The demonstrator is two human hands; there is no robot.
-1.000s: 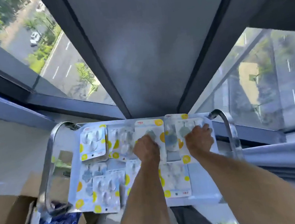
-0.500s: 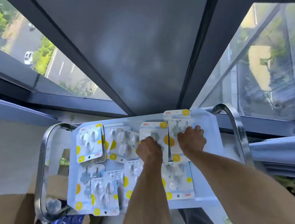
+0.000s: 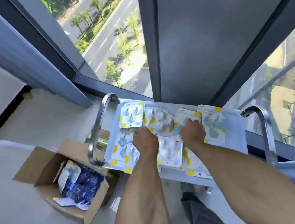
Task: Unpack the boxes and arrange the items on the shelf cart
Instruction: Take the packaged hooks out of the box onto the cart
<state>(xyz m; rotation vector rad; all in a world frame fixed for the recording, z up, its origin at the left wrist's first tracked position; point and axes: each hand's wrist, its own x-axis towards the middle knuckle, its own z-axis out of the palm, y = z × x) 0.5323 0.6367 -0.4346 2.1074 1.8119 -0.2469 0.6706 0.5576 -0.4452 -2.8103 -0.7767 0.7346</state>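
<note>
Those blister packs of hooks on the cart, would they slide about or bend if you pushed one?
The blister packs look like thin card under clear plastic, so probably light and slightly bendy. Lying flat and overlapping on the smooth cart shelf, they would likely slide easily, not roll.

Cart top [image 3: 234,131] right strip bare; handles [image 3: 265,131] flank.

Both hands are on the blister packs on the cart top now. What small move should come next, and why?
Probably slide the pack under the right hand toward the bare right part of the cart shelf. The packs overlap in the middle, while that side is free. The left hand can hold its neighbours. More packs wait in the cardboard box.
</note>
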